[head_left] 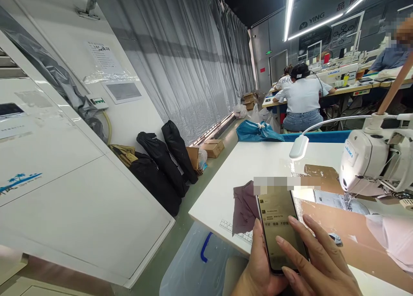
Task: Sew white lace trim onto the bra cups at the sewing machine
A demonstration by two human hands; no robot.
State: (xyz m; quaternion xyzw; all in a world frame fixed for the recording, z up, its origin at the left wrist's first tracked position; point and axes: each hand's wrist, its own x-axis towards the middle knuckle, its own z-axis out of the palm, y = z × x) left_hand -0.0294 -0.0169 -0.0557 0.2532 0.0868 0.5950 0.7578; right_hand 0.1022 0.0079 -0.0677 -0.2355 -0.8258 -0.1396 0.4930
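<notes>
A smartphone (279,240) with a lit screen of text is held upright over the front edge of the white table. My left hand (261,261) is wrapped round its lower left side and bottom. Over the screen's lower right part, my right hand (318,253) has its fingers spread, the tips at or just above the glass. A dark mauve cloth (244,208) lies on the table behind the phone, beside a printed ruler scale. To the right stands a white sewing machine (364,158), with pale pink fabric (395,240) near it.
A white lamp (299,147) on a bent neck hangs over the table (222,175). Blue bagged material (258,131) sits behind its far edge. Below the front edge is a translucent bin (187,261). Black wrapped rolls (179,152) lean at left. Seated people (301,96) work farther back.
</notes>
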